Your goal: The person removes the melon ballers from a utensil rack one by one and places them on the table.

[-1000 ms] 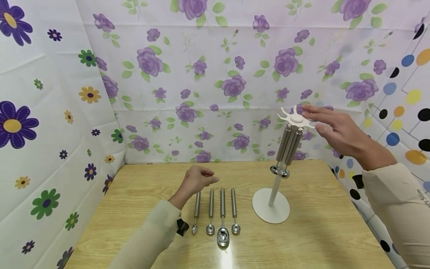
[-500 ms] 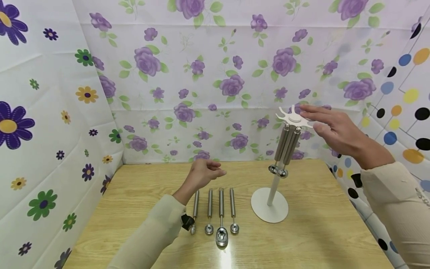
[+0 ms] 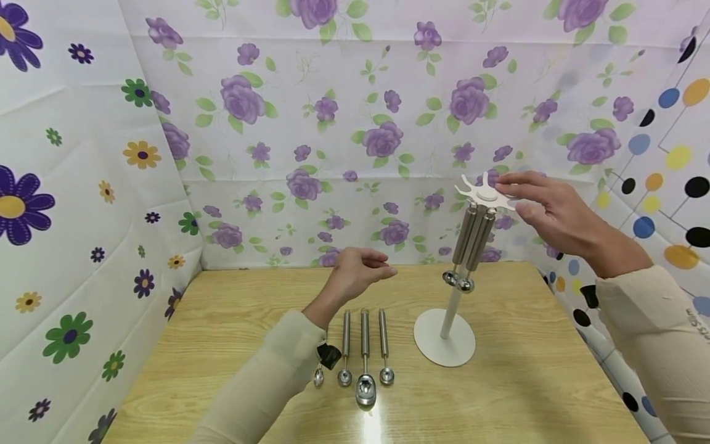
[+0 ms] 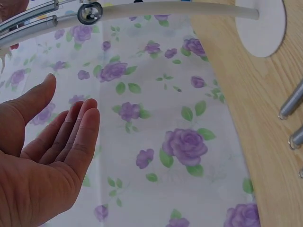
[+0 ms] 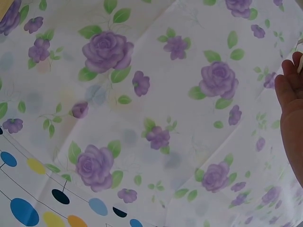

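Observation:
My left hand [image 3: 359,272] hovers above the table's back part, left of a white utensil stand [image 3: 452,314]. It holds nothing; the left wrist view shows its loosely bent fingers [image 4: 71,137] and raised thumb. My right hand [image 3: 563,216] grips the edge of the stand's hooked top [image 3: 487,193], its fingers over the rim and its thumb at the near side. From the hooks hang steel-handled scoops [image 3: 473,240] with small round bowls. In the right wrist view only part of this hand [image 5: 293,104] shows, at the right edge.
On the wooden table [image 3: 516,370] lies a row of steel tools: an oval scoop [image 3: 366,388], two small round scoops [image 3: 345,376] [image 3: 386,375] and a narrow one [image 3: 318,376] partly behind the left sleeve. Flowered cloth [image 3: 333,148] hangs behind and beside the table.
My left hand has risen and moved right, away from the row of tools and toward the stand. The right hand stays at the stand's top.

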Motion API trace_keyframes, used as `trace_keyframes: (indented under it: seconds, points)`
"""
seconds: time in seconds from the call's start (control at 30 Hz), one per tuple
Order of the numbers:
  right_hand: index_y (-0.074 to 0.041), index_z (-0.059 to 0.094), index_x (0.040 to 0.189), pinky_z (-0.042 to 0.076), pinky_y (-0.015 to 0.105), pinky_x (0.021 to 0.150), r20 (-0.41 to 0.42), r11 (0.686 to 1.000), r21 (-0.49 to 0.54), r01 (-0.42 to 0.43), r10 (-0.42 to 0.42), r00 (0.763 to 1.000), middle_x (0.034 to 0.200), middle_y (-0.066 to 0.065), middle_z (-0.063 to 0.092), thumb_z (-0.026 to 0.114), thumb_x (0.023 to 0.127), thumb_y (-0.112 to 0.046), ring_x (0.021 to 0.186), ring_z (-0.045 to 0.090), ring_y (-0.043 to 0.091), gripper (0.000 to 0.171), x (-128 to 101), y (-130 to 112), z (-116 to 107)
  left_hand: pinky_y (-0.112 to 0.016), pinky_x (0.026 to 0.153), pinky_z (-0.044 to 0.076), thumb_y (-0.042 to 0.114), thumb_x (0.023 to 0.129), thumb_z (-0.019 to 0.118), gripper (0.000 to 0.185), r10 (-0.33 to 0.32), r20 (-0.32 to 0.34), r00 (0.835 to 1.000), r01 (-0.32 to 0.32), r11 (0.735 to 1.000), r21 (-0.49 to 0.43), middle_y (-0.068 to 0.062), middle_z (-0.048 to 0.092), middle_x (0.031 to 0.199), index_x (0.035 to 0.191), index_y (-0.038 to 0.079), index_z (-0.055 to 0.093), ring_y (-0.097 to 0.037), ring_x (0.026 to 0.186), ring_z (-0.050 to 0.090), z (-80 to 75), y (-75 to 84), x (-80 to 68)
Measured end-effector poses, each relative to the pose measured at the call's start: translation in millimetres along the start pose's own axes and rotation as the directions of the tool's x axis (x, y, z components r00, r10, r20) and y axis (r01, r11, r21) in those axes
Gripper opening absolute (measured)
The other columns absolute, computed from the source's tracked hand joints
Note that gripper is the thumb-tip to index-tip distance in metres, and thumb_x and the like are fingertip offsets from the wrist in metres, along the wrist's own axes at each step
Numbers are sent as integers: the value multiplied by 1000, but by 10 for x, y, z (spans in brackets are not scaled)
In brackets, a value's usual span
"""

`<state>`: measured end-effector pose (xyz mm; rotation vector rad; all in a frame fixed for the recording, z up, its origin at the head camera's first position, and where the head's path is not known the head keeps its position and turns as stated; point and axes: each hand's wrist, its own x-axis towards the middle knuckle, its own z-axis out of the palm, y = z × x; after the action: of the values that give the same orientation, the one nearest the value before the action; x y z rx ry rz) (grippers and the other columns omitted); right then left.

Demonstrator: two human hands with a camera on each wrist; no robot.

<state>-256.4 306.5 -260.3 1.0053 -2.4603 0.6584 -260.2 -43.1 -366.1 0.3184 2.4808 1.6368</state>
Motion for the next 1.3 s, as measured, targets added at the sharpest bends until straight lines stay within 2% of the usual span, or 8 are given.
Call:
trace_keyframes:
  seconds: [0.27,0.4,0.6,0.9,1.1,1.2,1.3]
  points:
    - [3,56,139,37,71,91,25,1000,8,-22,22,999,142,19,49,45,107,-27,124,46,49,45,6,-20,-28,-32,81,58,24,88,80,32,39,0,999,-39,999,10,-2,73,100,116,9,74,-16,93,69,79,192,54]
    - [2,58,137,36,70,90,41,999,10,-36,35,999,139,19,50,48,105,-21,124,46,48,41,15,-29,-53,-34,83,58,24,89,79,32,56,12,998,-57,998,9,-1,73,101,117,10,74,-15,93,68,106,272,81]
    - [0,58,138,37,68,89,68,998,-1,-66,66,996,136,19,49,54,102,-15,122,46,45,39,5,-64,-100,-32,83,58,21,89,79,31,98,43,994,-96,995,-30,-2,73,104,117,9,73,-15,95,68,158,400,124]
    - [-2,62,134,36,68,90,66,990,6,-143,143,988,134,17,50,61,100,-21,122,46,43,38,10,-82,-88,-29,85,57,17,89,78,33,126,60,990,-119,988,-101,-3,73,107,120,8,72,-14,99,68,270,578,194]
    - [-1,64,130,38,65,88,47,989,4,-149,148,988,132,17,50,63,100,-21,121,46,42,37,9,-86,-89,-26,88,55,14,92,75,35,160,88,983,-144,976,-164,-6,72,115,125,5,69,-15,104,68,335,628,261]
    - [0,65,128,37,64,88,38,989,8,-145,145,989,138,16,46,64,99,-21,123,44,42,36,16,-81,-88,-25,89,55,11,93,73,36,184,102,978,-161,967,-200,-9,70,120,128,4,68,-15,106,68,366,641,289]
    - [0,66,125,34,69,96,40,989,9,-147,147,988,150,13,40,64,98,-23,134,38,43,36,31,-88,-95,-24,90,54,10,93,72,36,192,106,976,-166,961,-221,-9,70,121,128,4,67,-14,106,68,407,658,314]
